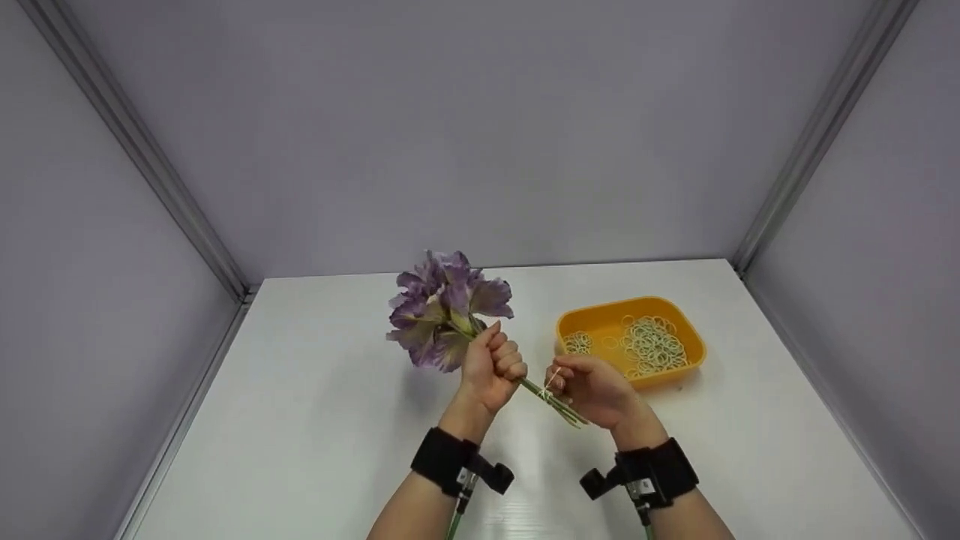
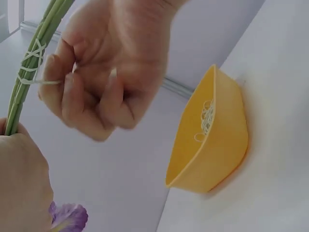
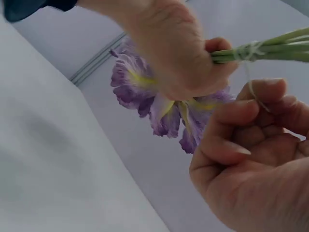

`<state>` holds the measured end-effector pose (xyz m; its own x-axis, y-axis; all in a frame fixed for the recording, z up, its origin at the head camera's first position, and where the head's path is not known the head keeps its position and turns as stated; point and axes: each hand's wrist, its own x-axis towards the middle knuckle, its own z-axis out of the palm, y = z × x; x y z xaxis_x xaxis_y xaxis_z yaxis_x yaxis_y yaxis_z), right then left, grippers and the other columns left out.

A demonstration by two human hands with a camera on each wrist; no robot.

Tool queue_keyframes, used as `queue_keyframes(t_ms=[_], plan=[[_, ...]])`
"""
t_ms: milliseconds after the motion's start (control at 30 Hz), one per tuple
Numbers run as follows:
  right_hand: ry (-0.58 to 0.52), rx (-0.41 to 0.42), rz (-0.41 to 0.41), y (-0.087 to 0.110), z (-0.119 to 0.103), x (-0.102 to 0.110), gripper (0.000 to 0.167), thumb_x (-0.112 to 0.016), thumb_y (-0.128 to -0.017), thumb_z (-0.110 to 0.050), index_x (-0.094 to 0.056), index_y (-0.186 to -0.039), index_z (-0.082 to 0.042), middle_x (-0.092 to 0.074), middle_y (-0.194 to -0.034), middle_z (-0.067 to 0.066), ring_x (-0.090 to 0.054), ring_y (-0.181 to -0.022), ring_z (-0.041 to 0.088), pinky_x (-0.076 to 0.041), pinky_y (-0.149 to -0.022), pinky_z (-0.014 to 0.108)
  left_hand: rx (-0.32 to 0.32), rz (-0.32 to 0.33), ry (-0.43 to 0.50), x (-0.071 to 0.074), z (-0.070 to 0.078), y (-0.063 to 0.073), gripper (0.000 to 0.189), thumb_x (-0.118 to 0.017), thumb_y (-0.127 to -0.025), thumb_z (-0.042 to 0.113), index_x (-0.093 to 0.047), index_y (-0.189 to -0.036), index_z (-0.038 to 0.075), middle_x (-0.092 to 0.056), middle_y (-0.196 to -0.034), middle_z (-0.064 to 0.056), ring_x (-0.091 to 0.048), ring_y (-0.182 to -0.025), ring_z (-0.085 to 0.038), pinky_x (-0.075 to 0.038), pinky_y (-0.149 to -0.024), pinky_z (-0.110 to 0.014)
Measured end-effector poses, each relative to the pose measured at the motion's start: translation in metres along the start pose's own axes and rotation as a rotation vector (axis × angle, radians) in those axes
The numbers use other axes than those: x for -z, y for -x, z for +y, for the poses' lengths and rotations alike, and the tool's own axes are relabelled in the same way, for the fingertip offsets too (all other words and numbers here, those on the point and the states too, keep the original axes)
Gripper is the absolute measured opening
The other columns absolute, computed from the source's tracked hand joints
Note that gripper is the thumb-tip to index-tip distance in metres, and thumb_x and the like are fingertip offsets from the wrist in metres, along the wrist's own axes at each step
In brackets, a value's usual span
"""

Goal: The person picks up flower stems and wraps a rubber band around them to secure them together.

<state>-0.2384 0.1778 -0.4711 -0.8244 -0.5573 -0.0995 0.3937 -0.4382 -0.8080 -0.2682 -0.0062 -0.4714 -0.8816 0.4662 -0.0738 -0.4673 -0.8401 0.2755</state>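
My left hand (image 1: 491, 367) grips a bunch of purple artificial flowers (image 1: 450, 311) by the green stems (image 1: 559, 405), blooms up and to the left. A pale rubber band (image 2: 33, 60) is wound in several crossing turns round the stems below that fist. With curled fingers my right hand (image 1: 596, 390) holds a loop of the band, stretched away from the stems, as the right wrist view shows. The stem ends stick out past the right hand's fingers in the head view.
A yellow-orange tray (image 1: 637, 307) stands behind my right hand on the white table (image 1: 315, 420). In it lie many pale rubber bands (image 1: 654, 345), in a large heap and a small one. Grey walls (image 1: 480, 135) enclose the table at the back and sides.
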Motion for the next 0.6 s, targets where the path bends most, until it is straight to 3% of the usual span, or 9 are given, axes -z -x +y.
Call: queue_keyframes(t_ms=[67,167,300,600], plan=[[0.087,-0.015,0.038,0.006,-0.008,-0.001,0.047,-0.024,-0.107,-0.011,-0.054,-0.07,-0.014,-0.058,-0.075,-0.003,-0.052,-0.073,0.01,-0.032,-0.064,0.024,-0.042,0.008,-0.092,0.0,0.002,0.0,0.048,-0.03,-0.106,0.022,-0.021,-0.058,0.019,-0.016,-0.054,0.009,-0.02,-0.04,-0.001,-0.015,-0.044,-0.018],[0.221,0.028,0.12,0.014,-0.015,-0.003,0.041,-0.031,-0.106,-0.011,-0.057,-0.075,-0.013,-0.057,-0.078,-0.003,-0.051,-0.076,0.009,-0.031,-0.067,0.024,-0.126,0.069,-0.197,0.0,0.004,0.0,0.048,-0.035,-0.104,0.021,-0.023,-0.058,0.019,-0.017,-0.054,0.008,-0.023,-0.039,-0.001,-0.015,-0.043,-0.019],[0.337,0.11,0.218,0.024,-0.016,-0.009,0.032,-0.041,-0.103,-0.006,-0.06,-0.078,-0.01,-0.053,-0.078,-0.001,-0.052,-0.076,0.01,-0.035,-0.072,0.025,-0.233,0.144,-0.248,0.003,0.003,0.002,0.049,-0.037,-0.105,0.02,-0.022,-0.058,0.018,-0.014,-0.055,0.006,-0.018,-0.04,-0.003,-0.013,-0.044,-0.022],[0.563,0.193,0.148,0.03,-0.014,-0.022,0.027,-0.044,-0.104,-0.01,-0.057,-0.081,-0.004,-0.06,-0.086,0.003,-0.053,-0.086,0.016,-0.039,-0.077,0.025,-0.429,0.135,-0.379,0.001,-0.003,0.002,0.048,-0.039,-0.105,0.021,-0.026,-0.059,0.018,-0.016,-0.055,0.006,-0.015,-0.043,-0.003,-0.014,-0.041,-0.023]])
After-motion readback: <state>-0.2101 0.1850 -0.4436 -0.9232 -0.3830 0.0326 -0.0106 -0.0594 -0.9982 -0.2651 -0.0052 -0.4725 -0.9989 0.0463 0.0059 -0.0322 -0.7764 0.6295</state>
